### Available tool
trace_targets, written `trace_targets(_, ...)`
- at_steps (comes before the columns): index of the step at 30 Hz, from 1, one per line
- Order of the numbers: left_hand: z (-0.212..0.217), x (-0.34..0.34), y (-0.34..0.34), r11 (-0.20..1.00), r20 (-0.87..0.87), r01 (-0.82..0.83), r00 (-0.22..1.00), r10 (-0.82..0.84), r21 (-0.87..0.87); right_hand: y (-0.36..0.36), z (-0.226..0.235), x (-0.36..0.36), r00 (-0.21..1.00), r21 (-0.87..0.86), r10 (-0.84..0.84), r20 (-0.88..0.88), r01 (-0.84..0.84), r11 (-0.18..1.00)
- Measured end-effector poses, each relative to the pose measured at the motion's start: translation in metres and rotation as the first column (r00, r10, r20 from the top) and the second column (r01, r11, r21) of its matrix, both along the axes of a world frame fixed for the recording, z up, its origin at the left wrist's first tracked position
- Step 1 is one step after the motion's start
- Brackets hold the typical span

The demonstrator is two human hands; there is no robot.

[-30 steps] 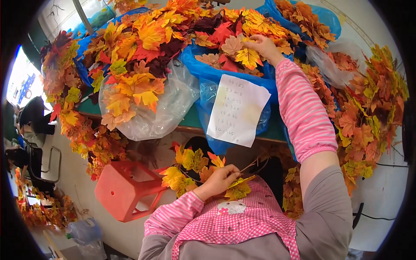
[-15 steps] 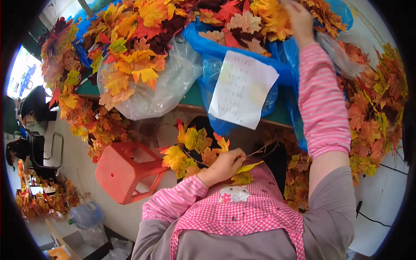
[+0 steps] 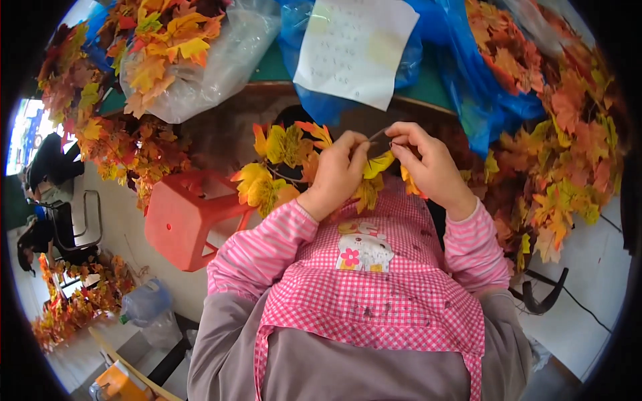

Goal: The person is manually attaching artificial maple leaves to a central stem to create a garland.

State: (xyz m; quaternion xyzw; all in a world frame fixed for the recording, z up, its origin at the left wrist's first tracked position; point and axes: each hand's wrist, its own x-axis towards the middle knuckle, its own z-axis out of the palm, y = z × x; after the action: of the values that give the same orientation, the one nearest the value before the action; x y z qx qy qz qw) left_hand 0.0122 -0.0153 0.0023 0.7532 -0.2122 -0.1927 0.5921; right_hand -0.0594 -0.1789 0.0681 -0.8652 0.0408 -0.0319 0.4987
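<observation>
Now | leaf stem pinched between both hands' fingers

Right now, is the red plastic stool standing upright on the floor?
No, the red plastic stool lies tipped on its side beside the person's left sleeve.

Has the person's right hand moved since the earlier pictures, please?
Yes. The right hand has come down from the leaves in the blue bag, past the white paper sheet, and now meets the left hand below it.
</observation>
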Motion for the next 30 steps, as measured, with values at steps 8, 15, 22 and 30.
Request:
trace_targets(8, -0.003, -0.025, -0.004, 0.999, 0.499, 0.034, 0.867, -0.018, -0.024, 0.013, -0.002, -0.022, 0.931, 0.089, -0.159, 0.328, 0.137, 0.987)
trace_targets(15, -0.004, -0.030, -0.001, 0.987, 0.191, -0.009, 0.981, 0.040, -0.163, 0.021, -0.052, -0.036, 0.963, 0.186, -0.251, 0.093, 0.231, 0.955)
trace_targets(22, -0.003, -0.030, 0.000, 0.986, 0.205, 0.034, 0.979, 0.000, -0.162, 0.017, -0.051, -0.029, 0.962, 0.256, -0.238, 0.133, 0.198, 0.946)
trace_targets(30, -0.003, -0.024, 0.001, 0.995, 0.298, 0.065, 0.954, -0.040, -0.073, 0.009, -0.051, -0.025, 0.955, -0.019, -0.121, 0.272, 0.131, 0.991)
